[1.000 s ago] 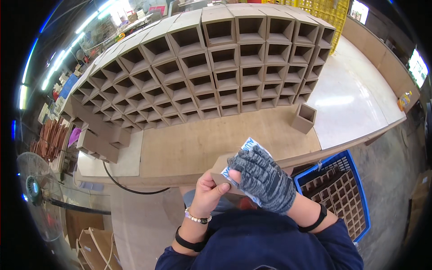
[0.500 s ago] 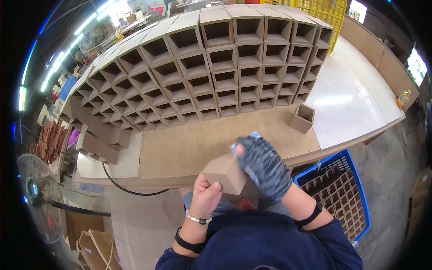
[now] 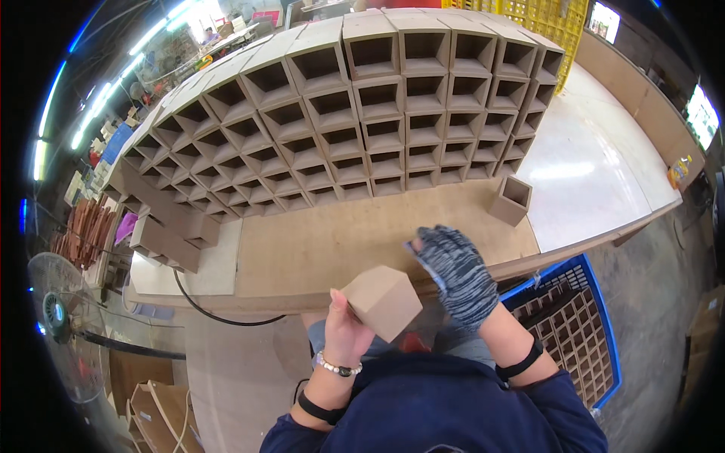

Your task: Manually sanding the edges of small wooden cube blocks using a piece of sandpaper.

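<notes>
Your left hand (image 3: 349, 334) has the brown box (image 3: 384, 302) pinched by its left side, thumb along the edge; box is up off the table, between your hands, in front of your chest. Right hand (image 3: 458, 275), in a grey knit glove: fingers curled on a thin pale sheet (image 3: 425, 264), mostly hidden; clear of the box. Step looks like rubbing the box faces down, between strokes. Another stroke would need the left grip firm and the sheet flat on the face, easy on corners.

Box: matte, fibreboard-like, crisp edges; open end not visible. Blue plastic crate (image 3: 609, 347) right of you, gridded brown pieces inside. Table (image 3: 325, 257): smooth pale wood. Single open box (image 3: 513, 200) tilted-looking at its right. Beyond: stacked wall of square open boxes (image 3: 370, 73), then yellow lattice crates (image 3: 563, 45).
</notes>
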The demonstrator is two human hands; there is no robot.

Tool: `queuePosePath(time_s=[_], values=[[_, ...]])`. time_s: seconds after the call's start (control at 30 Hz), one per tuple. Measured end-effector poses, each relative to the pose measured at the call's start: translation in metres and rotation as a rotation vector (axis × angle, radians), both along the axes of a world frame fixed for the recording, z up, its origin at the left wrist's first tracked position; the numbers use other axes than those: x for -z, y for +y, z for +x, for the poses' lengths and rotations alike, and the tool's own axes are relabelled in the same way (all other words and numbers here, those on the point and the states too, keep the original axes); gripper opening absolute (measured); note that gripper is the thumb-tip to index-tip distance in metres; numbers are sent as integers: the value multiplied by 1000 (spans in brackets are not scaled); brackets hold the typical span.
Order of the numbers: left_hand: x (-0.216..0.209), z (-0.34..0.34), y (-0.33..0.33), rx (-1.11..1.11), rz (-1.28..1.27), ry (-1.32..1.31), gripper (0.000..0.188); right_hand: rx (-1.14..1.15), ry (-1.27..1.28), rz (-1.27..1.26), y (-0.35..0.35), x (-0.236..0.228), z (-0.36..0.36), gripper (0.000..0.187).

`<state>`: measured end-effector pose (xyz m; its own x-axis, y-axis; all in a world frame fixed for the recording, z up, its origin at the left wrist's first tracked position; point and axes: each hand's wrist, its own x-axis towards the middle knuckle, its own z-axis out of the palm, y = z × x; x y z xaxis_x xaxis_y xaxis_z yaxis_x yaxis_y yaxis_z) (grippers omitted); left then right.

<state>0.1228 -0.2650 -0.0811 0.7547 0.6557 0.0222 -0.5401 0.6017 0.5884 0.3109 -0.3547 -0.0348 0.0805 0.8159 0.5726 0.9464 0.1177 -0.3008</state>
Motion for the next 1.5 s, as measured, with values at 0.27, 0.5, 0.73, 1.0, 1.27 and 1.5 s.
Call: queuePosePath(time_s=[0.27, 0.5, 0.73, 1.0, 1.27, 1.5], values=[[2, 5, 5, -10, -192, -126, 44, 1, 299, 76, -11, 15, 5, 64], [-1, 8, 9, 28, -39, -85, 39, 59, 406, 55, -16, 16, 8, 72], [3, 7, 9, 29, 105, 22, 36, -167, 208, 105, -13, -15, -18, 59], [-8, 6, 4, 19, 221, 10, 39, 1, -75, -27, 4, 8, -11, 37], [-5, 6, 5, 30, 282, 64, 43, -207, -10, 52, -11, -25, -34, 40], [-15, -1, 2, 34, 199, -10, 44, 46, 42, -25, 2, 21, 7, 38]])
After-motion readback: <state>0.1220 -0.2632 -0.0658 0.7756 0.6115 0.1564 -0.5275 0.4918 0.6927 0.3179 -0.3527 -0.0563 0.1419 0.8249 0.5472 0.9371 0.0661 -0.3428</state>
